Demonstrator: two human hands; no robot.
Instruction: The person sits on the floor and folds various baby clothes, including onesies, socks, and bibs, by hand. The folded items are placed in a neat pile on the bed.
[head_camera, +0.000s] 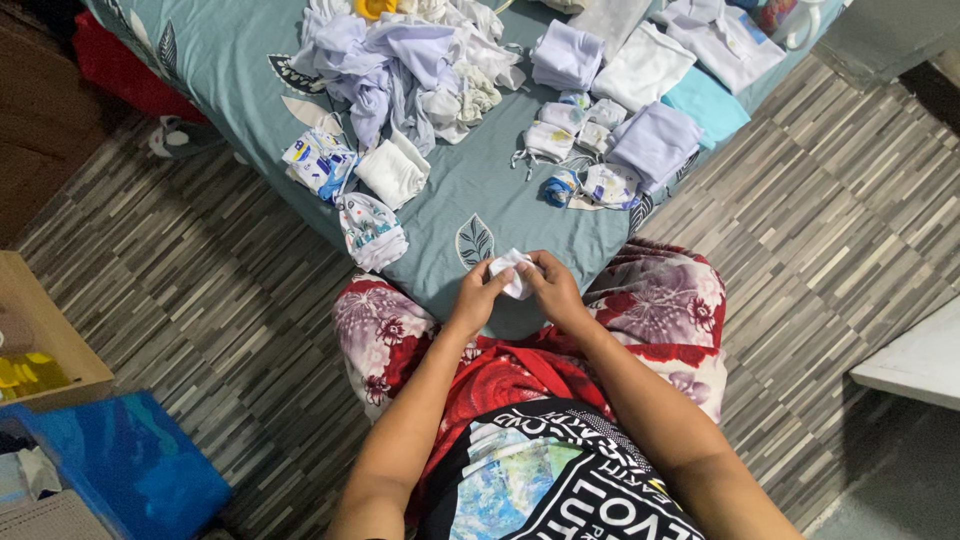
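Observation:
My left hand (478, 292) and my right hand (552, 287) are together at the near edge of a teal bed sheet (450, 190) with leaf prints. Between their fingers they hold one small white cloth item (512, 272), pinched from both sides. Just beyond lie folded baby clothes: a patterned piece (372, 230), a white folded piece (393, 172) and a blue-printed one (318, 162) to the left. Small mittens and socks (580, 150) lie to the right.
A heap of unfolded lilac and white garments (400, 60) fills the bed's middle. Folded stacks in lilac (656, 140), white (642, 66) and turquoise (706, 104) lie at the right. A blue bag (130, 465) and a cardboard box (40, 340) stand on the striped floor at left.

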